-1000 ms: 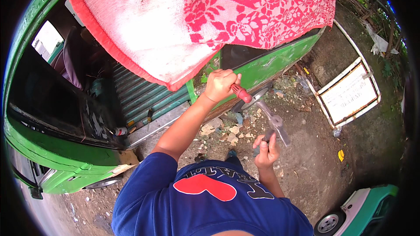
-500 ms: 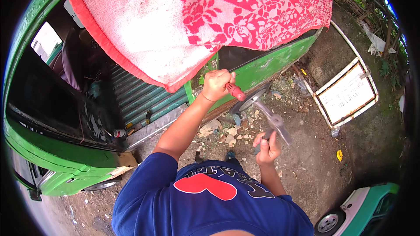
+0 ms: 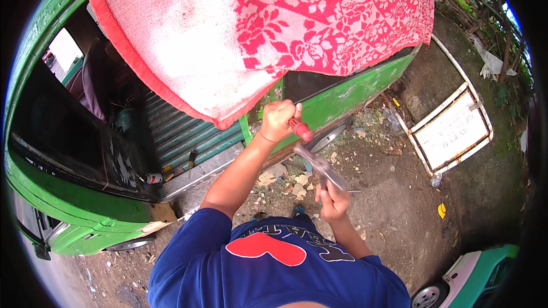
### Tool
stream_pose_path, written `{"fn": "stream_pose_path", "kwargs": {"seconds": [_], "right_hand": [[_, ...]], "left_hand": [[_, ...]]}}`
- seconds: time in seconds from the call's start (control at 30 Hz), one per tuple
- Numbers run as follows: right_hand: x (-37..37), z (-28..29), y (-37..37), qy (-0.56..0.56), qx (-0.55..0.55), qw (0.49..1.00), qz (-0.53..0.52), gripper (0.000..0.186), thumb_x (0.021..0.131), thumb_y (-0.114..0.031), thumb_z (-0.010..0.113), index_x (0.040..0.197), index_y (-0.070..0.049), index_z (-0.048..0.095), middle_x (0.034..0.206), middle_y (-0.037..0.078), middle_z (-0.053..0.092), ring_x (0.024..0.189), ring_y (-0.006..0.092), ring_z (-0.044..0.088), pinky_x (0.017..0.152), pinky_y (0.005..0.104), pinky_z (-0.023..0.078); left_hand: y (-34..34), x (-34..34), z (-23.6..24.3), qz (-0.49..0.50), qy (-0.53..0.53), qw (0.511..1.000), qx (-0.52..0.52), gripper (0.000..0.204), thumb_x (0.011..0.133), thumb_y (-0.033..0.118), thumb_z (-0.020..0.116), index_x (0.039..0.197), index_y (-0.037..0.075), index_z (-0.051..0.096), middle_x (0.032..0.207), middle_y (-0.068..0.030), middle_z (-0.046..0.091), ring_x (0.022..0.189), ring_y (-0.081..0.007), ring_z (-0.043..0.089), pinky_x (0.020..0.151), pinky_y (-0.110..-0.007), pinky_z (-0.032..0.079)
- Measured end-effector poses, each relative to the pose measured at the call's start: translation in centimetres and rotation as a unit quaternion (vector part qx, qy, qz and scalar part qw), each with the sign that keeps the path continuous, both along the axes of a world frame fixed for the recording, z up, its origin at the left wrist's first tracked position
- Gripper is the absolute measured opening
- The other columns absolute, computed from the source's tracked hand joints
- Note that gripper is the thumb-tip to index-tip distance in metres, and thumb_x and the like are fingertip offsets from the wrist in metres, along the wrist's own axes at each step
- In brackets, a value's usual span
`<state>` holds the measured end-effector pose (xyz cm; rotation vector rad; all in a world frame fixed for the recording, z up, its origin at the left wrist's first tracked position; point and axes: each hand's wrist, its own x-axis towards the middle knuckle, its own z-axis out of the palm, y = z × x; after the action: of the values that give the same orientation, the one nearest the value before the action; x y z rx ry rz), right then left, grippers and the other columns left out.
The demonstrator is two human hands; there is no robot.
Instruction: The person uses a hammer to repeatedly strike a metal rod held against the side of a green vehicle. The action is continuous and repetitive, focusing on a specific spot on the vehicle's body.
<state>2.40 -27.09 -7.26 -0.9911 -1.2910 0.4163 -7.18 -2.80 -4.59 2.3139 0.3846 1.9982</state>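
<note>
Red ribbed tool handle (image 3: 302, 130), probably stiff, sits clamped in my left fingers (image 3: 285, 113); at its five o'clock, my right fingers (image 3: 326, 199) grip a grey metal hammer (image 3: 321, 165), likely head-heavy, best held low.

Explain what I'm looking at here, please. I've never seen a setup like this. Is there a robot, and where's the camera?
There's no robot: these are a person's own bare hands. The view comes from a wide fisheye camera worn on the head, looking down, so straight edges look bent. The left hand grips a tool with a red ribbed handle beside a green painted vehicle; the tool's far end is hidden. The right hand holds a grey metal hammer, with a gap showing between its head and the red handle. A pink-and-red floral cloth hangs over part of the vehicle. Pale broken pieces lie on the brown dirt ground.
</note>
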Motion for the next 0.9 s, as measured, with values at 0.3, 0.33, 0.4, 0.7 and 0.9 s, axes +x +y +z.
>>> {"fn": "stream_pose_path", "kwargs": {"seconds": [0.3, 0.33, 0.4, 0.7, 0.9], "right_hand": [[1.7, 0.1, -0.1, -0.014, 0.126, 0.992, 0.023, 0.03, 0.099, -0.003, 0.047, 0.127, -0.007, 0.055, 0.076, 0.007, 0.053, 0.06, 0.0154, 0.051, 0.05, 0.0298, 0.047], [1.9, 0.1, 0.1, -0.067, 0.1, 0.993, 0.011, 0.03, 0.1, -0.005, 0.046, 0.128, -0.008, 0.055, 0.076, 0.008, 0.053, 0.06, 0.0158, 0.051, 0.05, 0.0298, 0.047], [2.2, 0.2, 1.0, -0.172, 0.049, 0.984, -0.014, 0.03, 0.101, -0.009, 0.045, 0.13, -0.01, 0.053, 0.076, 0.009, 0.053, 0.059, 0.0166, 0.051, 0.05, 0.0298, 0.048], [3.1, -1.0, 0.3, -0.176, 0.011, 0.984, -0.038, 0.023, 0.094, -0.007, 0.055, 0.116, 0.0, 0.058, 0.081, 0.012, 0.059, 0.066, 0.0173, 0.058, 0.054, 0.0294, 0.049], [2.0, -1.0, 0.8, -0.11, 0.056, 0.989, -0.08, 0.012, 0.088, -0.005, 0.061, 0.092, 0.006, 0.063, 0.071, 0.009, 0.058, 0.056, 0.0203, 0.056, 0.054, 0.0308, 0.047]], "left_hand": [[-0.2, -0.2, 0.0, -0.001, -0.024, 0.999, -0.028, 0.039, 0.079, 0.002, 0.068, 0.058, 0.007, 0.035, 0.053, -0.0089, 0.039, 0.041, -0.0274, 0.044, 0.041, -0.039, 0.035], [-0.2, -0.2, -0.1, -0.001, -0.022, 0.999, -0.025, 0.039, 0.08, 0.002, 0.068, 0.058, 0.007, 0.035, 0.053, -0.0088, 0.039, 0.041, -0.0274, 0.044, 0.041, -0.039, 0.035], [-0.1, -0.3, -0.3, -0.002, -0.017, 1.0, -0.018, 0.039, 0.08, 0.002, 0.067, 0.058, 0.007, 0.035, 0.053, -0.0087, 0.039, 0.041, -0.0273, 0.043, 0.041, -0.039, 0.035], [-0.3, -0.6, 0.0, 0.008, -0.033, 0.999, -0.038, 0.039, 0.079, 0.002, 0.068, 0.058, 0.006, 0.035, 0.053, -0.0093, 0.039, 0.041, -0.0275, 0.043, 0.041, -0.039, 0.035], [-0.2, -0.5, -0.5, -0.009, -0.036, 0.998, -0.042, 0.039, 0.08, 0.002, 0.067, 0.058, 0.006, 0.035, 0.053, -0.0094, 0.039, 0.042, -0.0279, 0.044, 0.041, -0.039, 0.035]]}}
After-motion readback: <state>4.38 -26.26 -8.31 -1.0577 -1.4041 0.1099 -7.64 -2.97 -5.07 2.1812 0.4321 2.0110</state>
